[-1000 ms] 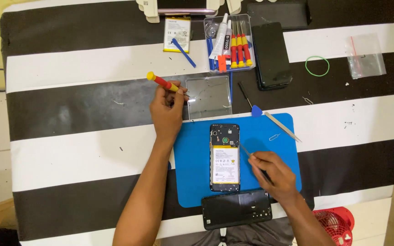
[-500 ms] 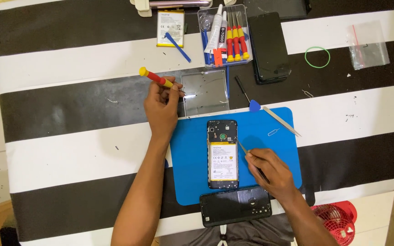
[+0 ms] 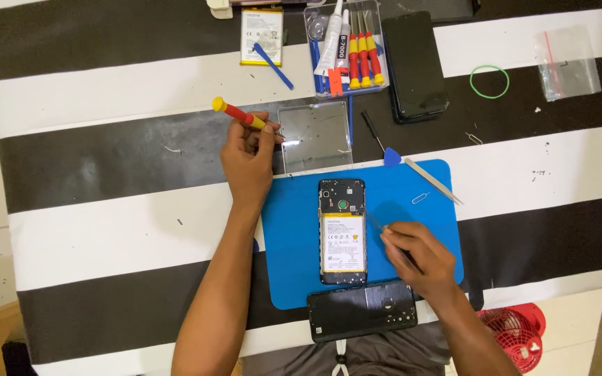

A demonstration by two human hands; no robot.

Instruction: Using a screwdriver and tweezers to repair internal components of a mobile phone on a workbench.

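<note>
**Both hands busy over the opened phone**

The left hand (image 3: pixel 247 154) was clenched around a red-and-yellow screwdriver (image 3: pixel 240 114), its tip at the edge of the clear tray (image 3: pixel 315 136) at twelve o'clock of the blue mat (image 3: pixel 426 230). The right hand (image 3: pixel 412 254) gripped thin tweezers (image 3: pixel 377 224), tips just beside the opened phone (image 3: pixel 343 231), which lay upright in the mat's middle, battery showing. At six o'clock, the black back cover (image 3: pixel 361 311) rested on the striped worktop (image 3: pixel 106 209), touching the mat.
</note>
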